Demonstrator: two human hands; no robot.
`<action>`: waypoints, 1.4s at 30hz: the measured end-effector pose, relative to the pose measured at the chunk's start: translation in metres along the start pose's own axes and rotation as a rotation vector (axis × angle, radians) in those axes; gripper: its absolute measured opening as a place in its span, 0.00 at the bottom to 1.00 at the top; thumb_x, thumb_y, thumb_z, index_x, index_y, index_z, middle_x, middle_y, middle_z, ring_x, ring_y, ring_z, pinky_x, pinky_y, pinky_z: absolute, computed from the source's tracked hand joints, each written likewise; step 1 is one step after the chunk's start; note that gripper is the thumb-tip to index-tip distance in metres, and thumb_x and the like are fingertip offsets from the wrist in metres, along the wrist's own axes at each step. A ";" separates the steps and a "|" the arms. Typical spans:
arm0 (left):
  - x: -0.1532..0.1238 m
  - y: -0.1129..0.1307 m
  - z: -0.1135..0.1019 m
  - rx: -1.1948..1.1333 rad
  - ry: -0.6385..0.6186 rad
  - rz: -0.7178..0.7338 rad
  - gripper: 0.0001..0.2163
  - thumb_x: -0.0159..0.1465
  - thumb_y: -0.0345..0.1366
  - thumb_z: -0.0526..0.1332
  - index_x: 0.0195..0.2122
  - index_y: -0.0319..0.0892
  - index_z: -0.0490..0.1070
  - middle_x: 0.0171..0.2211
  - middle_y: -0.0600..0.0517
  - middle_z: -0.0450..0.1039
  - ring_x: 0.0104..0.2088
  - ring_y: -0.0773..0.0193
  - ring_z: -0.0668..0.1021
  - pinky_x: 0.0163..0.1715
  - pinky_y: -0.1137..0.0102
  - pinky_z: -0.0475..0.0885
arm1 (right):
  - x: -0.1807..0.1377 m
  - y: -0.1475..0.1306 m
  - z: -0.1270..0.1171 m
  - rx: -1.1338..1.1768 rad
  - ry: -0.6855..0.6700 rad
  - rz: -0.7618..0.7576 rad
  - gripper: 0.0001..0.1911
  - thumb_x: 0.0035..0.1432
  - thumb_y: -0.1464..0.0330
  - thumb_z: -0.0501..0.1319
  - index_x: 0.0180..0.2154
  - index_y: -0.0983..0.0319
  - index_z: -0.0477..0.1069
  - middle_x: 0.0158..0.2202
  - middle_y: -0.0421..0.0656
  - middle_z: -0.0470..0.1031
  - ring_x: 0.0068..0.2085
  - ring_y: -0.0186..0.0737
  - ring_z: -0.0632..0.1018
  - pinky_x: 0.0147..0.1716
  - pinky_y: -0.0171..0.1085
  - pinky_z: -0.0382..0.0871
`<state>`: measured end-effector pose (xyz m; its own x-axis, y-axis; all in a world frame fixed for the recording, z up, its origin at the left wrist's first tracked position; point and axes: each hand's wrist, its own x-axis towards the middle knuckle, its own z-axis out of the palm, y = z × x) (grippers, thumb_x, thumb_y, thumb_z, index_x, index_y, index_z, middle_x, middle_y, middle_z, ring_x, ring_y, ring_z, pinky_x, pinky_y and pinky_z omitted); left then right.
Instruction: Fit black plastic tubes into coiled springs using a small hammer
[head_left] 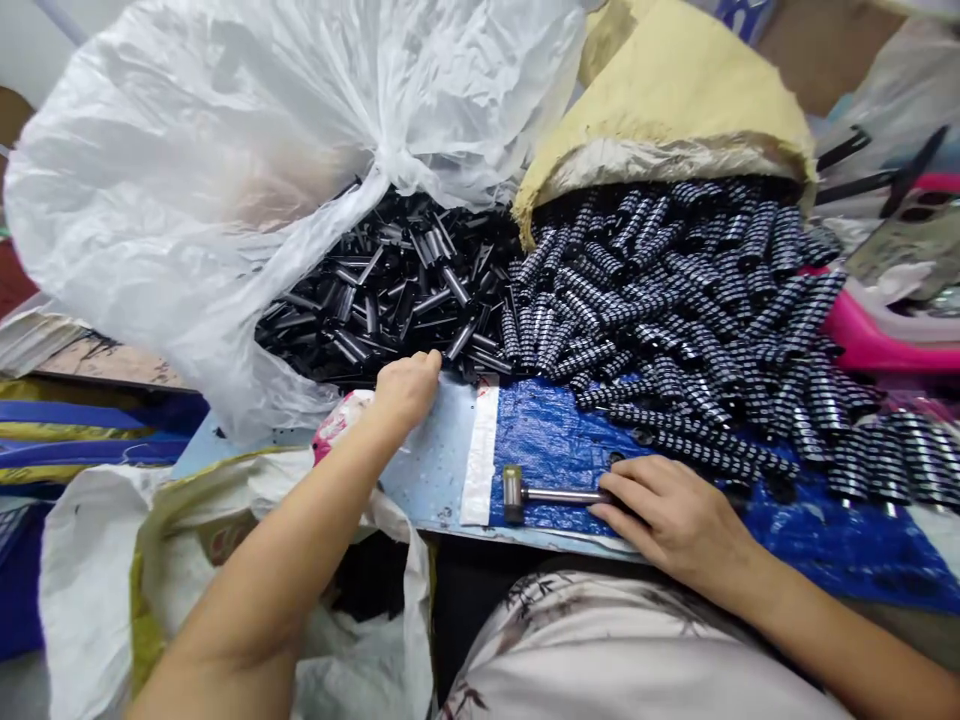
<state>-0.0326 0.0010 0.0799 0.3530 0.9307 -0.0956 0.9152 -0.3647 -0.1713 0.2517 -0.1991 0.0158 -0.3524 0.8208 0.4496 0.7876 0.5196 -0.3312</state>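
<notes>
My left hand point(409, 390) is closed at the front edge of a heap of glossy black plastic pieces point(420, 275). Its fingertips point away from me, so whatever they pinch is hidden. On the blue woven sheet point(540, 430) lies a small hammer point(559, 495), with a short cylindrical head on the left and a metal handle. The fingers of my right hand point(675, 510) close around the right end of that handle. Beyond this hand spreads a pile of black cylinders with whitish bands point(675, 290).
A translucent plastic bag point(187, 130) stands open around the black pieces. The banded cylinders spill from a yellow sack point(675, 90). A white woven sack point(90, 580) gapes below the table edge at left. A pink basket point(892, 335) stands at right.
</notes>
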 end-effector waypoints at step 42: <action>-0.098 0.039 0.015 -0.497 -0.170 -0.040 0.13 0.65 0.36 0.52 0.48 0.43 0.71 0.27 0.51 0.75 0.29 0.58 0.77 0.30 0.68 0.65 | 0.032 0.011 -0.027 1.342 0.426 1.027 0.23 0.49 0.46 0.70 0.35 0.58 0.76 0.31 0.39 0.72 0.30 0.35 0.72 0.26 0.33 0.70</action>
<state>-0.0349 -0.1052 0.0679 0.3171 0.9110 -0.2638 0.9238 -0.2337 0.3033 0.2628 -0.1734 0.0492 0.3000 0.9146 -0.2712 -0.4217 -0.1279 -0.8977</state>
